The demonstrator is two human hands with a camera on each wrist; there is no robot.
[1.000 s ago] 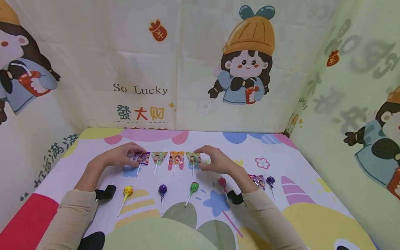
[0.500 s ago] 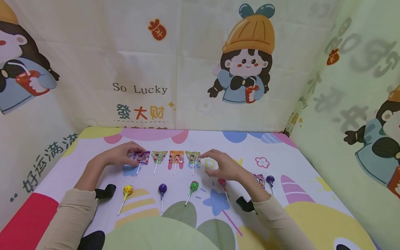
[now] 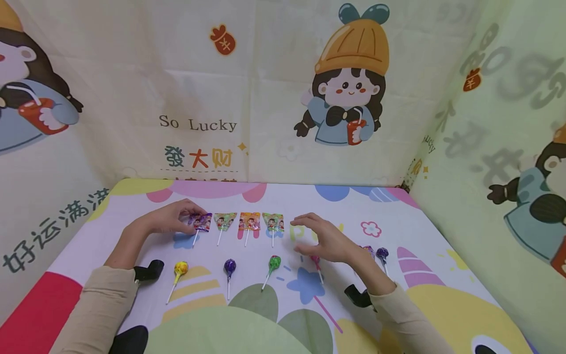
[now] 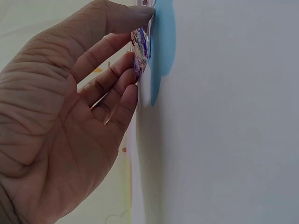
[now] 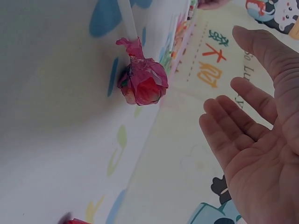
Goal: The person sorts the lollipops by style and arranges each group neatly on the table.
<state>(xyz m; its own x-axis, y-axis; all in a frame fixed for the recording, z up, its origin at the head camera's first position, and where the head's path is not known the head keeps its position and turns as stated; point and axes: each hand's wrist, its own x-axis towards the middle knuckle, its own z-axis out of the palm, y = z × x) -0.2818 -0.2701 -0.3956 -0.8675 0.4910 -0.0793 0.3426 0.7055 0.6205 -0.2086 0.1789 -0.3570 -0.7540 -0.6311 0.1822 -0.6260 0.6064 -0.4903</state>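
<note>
Four flat-wrapped lollipops would be several: at the back stand a purple one [image 3: 203, 222], a green one [image 3: 224, 221], an orange one [image 3: 250, 222] and another green one [image 3: 273, 222], in a row. My left hand [image 3: 165, 219] pinches the purple flat lollipop's left edge, thumb in front in the left wrist view. My right hand [image 3: 329, 241] hovers right of the row, fingers relaxed, holding nothing. Below it lies a pink round lollipop [image 5: 147, 84], partly hidden in the head view. Yellow [image 3: 181, 269], purple [image 3: 229, 266] and green [image 3: 274, 263] round lollipops lie in front.
Right of my right forearm lie a dark purple round lollipop [image 3: 382, 253] and a purple wrapper [image 3: 369, 250], mostly hidden by the arm. A patterned cloth [image 3: 203, 324] covers the table. Printed curtains [image 3: 274, 98] hang behind and at both sides.
My right hand has let go of the rightmost green flat lollipop and drawn away to the right and slightly toward me. My left hand stays on the purple flat lollipop.
</note>
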